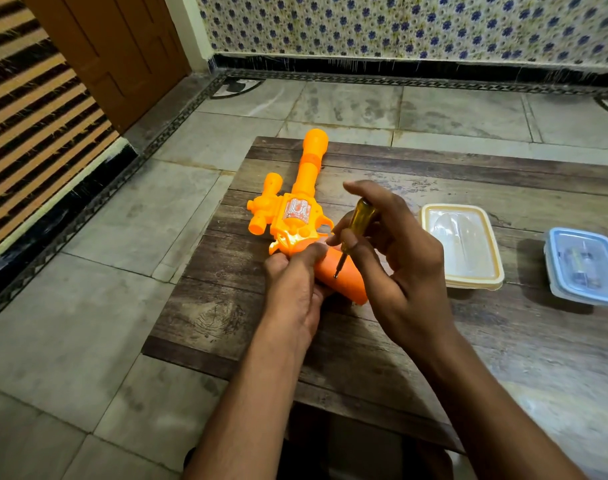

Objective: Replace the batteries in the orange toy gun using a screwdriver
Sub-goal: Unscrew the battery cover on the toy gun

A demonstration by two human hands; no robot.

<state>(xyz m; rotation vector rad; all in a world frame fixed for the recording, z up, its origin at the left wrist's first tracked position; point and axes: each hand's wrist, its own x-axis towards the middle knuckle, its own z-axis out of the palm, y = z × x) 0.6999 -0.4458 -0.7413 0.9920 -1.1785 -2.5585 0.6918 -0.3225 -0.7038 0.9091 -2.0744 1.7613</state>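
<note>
An orange toy gun (295,209) lies on its side on the wooden table (503,188), barrel pointing away from me. My left hand (292,289) grips the gun at its handle, fingers curled over the near edge. My right hand (396,258) holds a screwdriver (356,230) with a yellow see-through handle, pinched between fingers and thumb. The screwdriver stands steeply tilted, and its metal tip touches the orange grip at a small spot. The lower part of the grip is hidden by my hands.
A lidded plastic box with a cream rim (463,245) sits to the right of my hands. Further right stands a blue-rimmed lidded box (584,266) with small items inside. Stone floor tiles surround the low table; a door and tiled wall lie beyond.
</note>
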